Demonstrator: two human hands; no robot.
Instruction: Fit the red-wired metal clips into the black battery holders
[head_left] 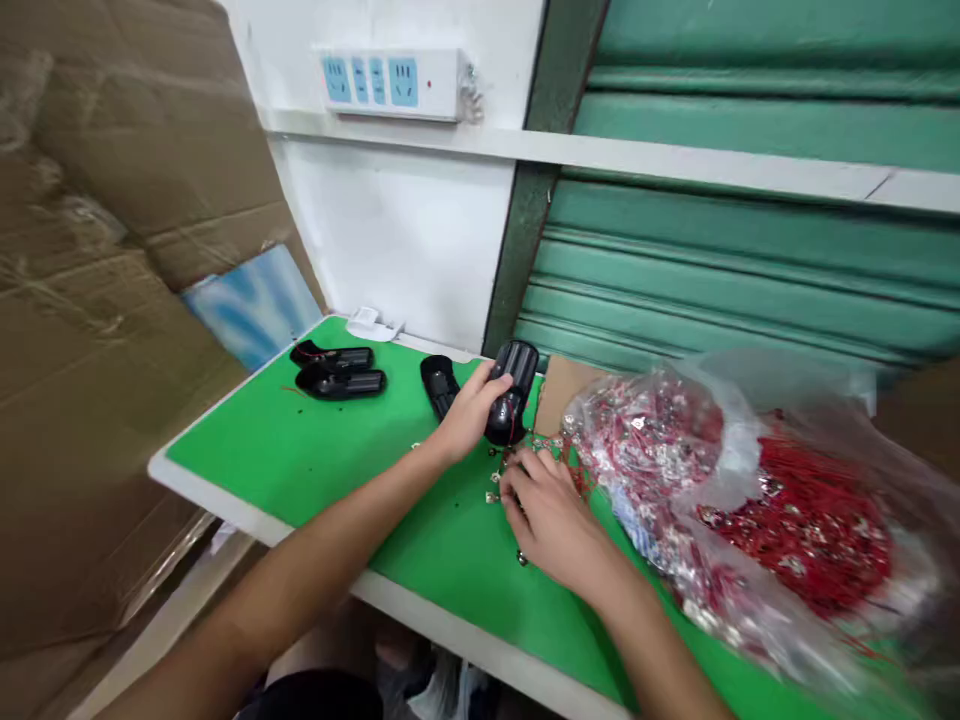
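Observation:
My left hand [466, 415] is closed around a black plastic casing [519, 362] with a rounded end, tilted above the green tabletop [420, 510]. Another black casing [439, 382] lies just behind that hand. My right hand [553, 515] is palm down below the held casing, its fingers curled together among small metal contact pieces [493, 497] and red wires [579, 478]. Whatever its fingertips pinch is too small and hidden to make out. A small round metal piece [521, 558] lies beneath that hand.
Two more black casings [341, 383] lie at the left. A clear plastic bag [660, 425] of metal pieces and red wire bundles [802, 530] covers the right side. Cardboard [112, 300] walls the left; behind are a power strip [390, 85] and green shutter [750, 240].

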